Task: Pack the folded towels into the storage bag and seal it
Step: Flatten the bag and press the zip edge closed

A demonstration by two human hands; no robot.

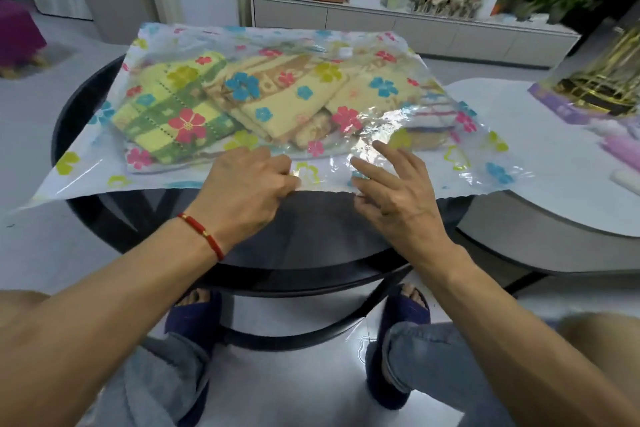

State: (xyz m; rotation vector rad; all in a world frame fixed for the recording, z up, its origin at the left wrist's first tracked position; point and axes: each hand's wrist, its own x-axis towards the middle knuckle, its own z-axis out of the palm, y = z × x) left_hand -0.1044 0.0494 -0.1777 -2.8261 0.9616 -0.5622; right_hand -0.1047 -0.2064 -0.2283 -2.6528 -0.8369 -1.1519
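Note:
A clear storage bag [446,180] printed with coloured flowers lies flat across a round black table [311,229]. Inside it are folded towels: a green and yellow checked towel [166,111] on the left, a yellow and tan towel [287,97] in the middle, and a striped towel [429,114] on the right. My left hand [249,187] pinches the bag's near edge at its middle, fingers curled onto the plastic. My right hand [391,191] rests beside it on the same edge, thumb under the rim and fingers spread above the plastic.
A white table [554,191] stands to the right, carrying a purple box [571,111] and pink items. A low white cabinet [398,28] with plants and a picture frame runs along the back wall. My feet in dark slippers are under the black table.

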